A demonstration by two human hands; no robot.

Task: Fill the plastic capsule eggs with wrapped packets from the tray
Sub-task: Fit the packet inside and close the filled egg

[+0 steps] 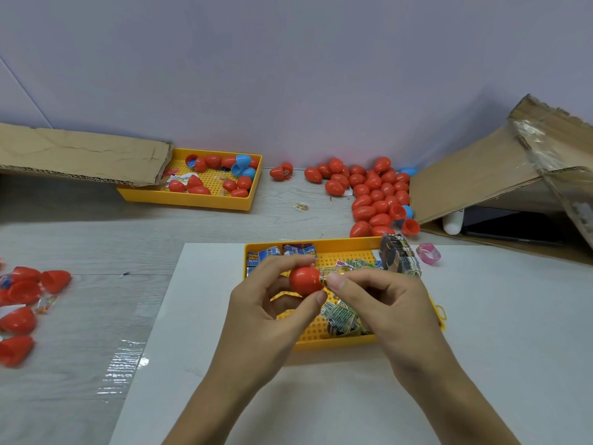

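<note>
My left hand (266,303) grips a red capsule egg half (305,280) between thumb and fingers, above the near yellow tray (337,343). At the egg's open right side, my right hand (382,300) pinches a wrapped packet (340,268). The tray holds blue packets (272,253) at its back left and green printed packets (341,319) under my right hand. A dark stack of packets (399,255) leans on the tray's right back corner.
A pile of closed red eggs (375,194) lies at the back right beside a tilted cardboard box (481,175). A second yellow tray (192,200) with eggs sits at the back left under a cardboard flap (80,152). Open red halves (25,303) lie at the left. A pink ring (428,253) rests right of the tray.
</note>
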